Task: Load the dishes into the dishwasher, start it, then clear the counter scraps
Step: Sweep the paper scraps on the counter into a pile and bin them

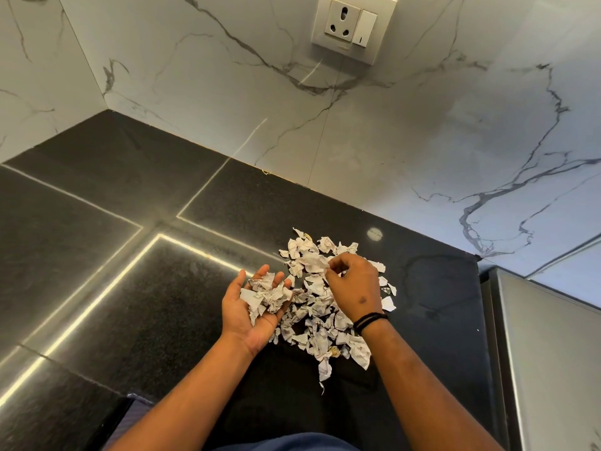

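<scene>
Your left hand (260,304) lies palm up with its fingers relaxed, cupping a small heap of crumpled paper; your right hand (353,284) hangs palm down over the pile of scraps (320,307), fingers curled in a pinch on one piece at the pile's far side, about 12 o'clock from its middle; the pile sits on the dark counter (130,255), running in a long band from 12 o'clock near the wall down to 6 o'clock toward you. What the next transfer turns on, I judge, is that the cupped palm lies at 9 o'clock from your pinching fingers, just beside them, touching the pile's left edge; the right is the nearer hand to what remains; most of the loose paper sits at 6 o'clock from that pinch, under and behind your wrist.
</scene>
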A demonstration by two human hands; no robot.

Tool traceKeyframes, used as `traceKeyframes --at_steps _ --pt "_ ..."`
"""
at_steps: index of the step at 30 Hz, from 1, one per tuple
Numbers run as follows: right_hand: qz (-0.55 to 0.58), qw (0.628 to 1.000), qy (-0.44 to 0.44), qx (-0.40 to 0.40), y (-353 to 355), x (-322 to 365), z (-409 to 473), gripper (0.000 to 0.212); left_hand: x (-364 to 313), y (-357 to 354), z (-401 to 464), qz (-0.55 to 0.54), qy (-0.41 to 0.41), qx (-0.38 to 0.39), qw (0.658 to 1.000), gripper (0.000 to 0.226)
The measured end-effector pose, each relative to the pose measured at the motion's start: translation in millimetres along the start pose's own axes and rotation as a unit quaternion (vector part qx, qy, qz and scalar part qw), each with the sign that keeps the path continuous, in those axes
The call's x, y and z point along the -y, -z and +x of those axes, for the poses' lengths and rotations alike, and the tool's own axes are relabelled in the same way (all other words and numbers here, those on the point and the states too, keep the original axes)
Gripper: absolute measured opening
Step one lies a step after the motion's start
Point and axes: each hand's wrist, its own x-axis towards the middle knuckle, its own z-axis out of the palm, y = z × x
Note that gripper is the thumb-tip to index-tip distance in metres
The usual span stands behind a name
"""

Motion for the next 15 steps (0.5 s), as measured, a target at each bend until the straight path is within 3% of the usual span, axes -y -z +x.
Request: traceKeyframes --at_steps 5,8,11,15 --pt "0.045 0.991 0.047 0.113 3 30 -21 0.007 7 -4 0 0.031 0.026 0.029 0.999 0.049" --pt "0.03 0.99 0.039 0.129 0 28 -19 0.029 5 -5 -3 0.036 0.03 0.041 0.998 0.051" --pt "-0.032 0.996 0.009 0.082 -2 8 -6 0.035 -2 -3 -6 0.015 0.025 0.045 0.999 0.05" --pt "-0.159 0.977 0.014 0.142 -16 -16 2 0.024 -6 5 -6 0.005 0.009 0.036 0.999 0.046"
